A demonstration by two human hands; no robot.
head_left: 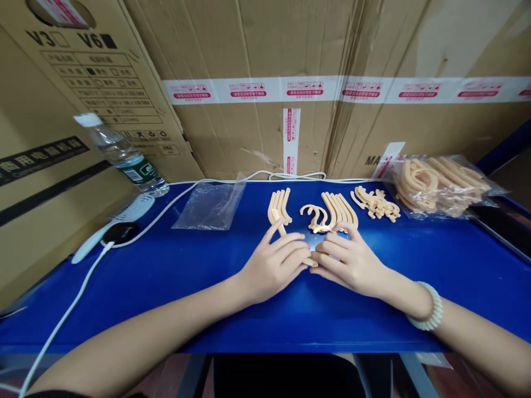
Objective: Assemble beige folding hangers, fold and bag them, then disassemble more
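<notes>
My left hand is closed around a beige curved piece whose upper end sticks out past the index finger and whose lower end shows near my right fingertips. My right hand has its fingers bent, with a small beige piece at the thumb and index finger; the fingertips partly hide it. Just beyond my left hand lies a row of curved beige strips. Behind my right hand are more strips side by side and hook-shaped pieces. Small wavy pieces form a pile to the right.
A clear bag of beige pieces sits at the back right beside a dark flat object. An empty plastic bag, a bottle, a hairbrush and a white cable lie left. Cardboard boxes wall the blue table.
</notes>
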